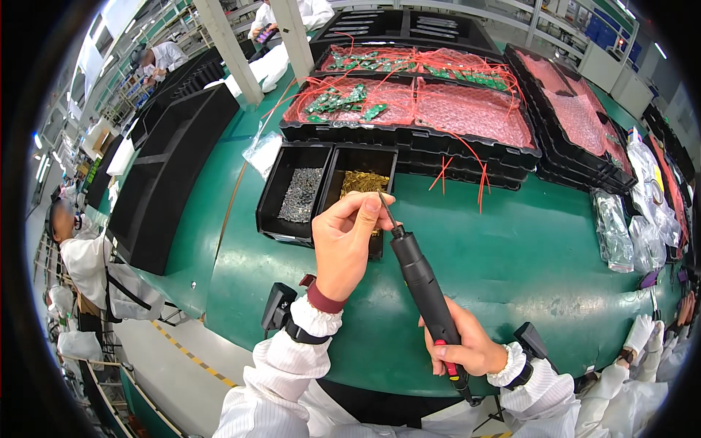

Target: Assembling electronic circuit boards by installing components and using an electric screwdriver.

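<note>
My right hand [467, 344] is wrapped round the lower body of a black electric screwdriver [423, 285], which has a red switch. Its bit points up and away to the left, toward the fingertips of my left hand [345, 244]. Those fingers are pinched together right at the bit's tip; whatever lies between them is too small to make out. Just beyond the left hand stand two black bins. One bin [272, 201] holds small silver metal parts [301, 196]; the other [387, 162] holds brass-coloured parts [364, 182], partly hidden by my fingers.
Behind the bins, stacked black trays [467, 150] hold pink bubble wrap, green circuit boards [343, 102] and red wires [482, 179]. More trays [577, 150] and clear plastic bags [617, 230] lie right. A black divided rack [164, 179] stands left. A co-worker's gloved hand [640, 332] is at far right.
</note>
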{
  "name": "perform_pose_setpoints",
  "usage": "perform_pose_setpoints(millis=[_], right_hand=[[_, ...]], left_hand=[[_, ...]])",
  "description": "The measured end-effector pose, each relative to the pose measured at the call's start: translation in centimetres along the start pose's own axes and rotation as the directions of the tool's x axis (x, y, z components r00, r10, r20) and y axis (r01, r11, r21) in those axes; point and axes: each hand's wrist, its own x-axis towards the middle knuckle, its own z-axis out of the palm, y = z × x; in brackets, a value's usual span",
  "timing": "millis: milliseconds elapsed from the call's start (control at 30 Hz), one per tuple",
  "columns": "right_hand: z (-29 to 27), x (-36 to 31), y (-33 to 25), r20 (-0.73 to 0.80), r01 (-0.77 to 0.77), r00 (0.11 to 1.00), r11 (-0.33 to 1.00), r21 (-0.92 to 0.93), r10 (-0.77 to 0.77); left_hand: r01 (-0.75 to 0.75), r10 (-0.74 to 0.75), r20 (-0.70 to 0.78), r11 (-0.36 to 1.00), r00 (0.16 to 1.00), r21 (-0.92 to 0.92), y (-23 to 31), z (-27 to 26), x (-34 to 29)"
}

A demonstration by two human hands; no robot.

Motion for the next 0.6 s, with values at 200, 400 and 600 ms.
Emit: perform_pose_setpoints(millis=[200,400,600], right_hand=[[-0.2,0.0,0.2,-0.031,-0.019,0.999,0.999,0.046,0.021],[-0.4,0.1,0.1,-0.013,-0.027,1.0,0.997,0.07,0.028],[-0.5,0.0,0.4,-0.007,-0.01,1.0,0.998,0.07,0.01]], left_hand=[[0.151,-0.154,-0.013,0.977,0.988,-0.148,0.6,0.5,0.1],[0.167,-0.153,0.099,0.972,0.983,-0.162,0.4,0.0,0.1],[0.134,-0.123,0.102,0.985,0.987,-0.105,0.3,0.3,-0.1]])
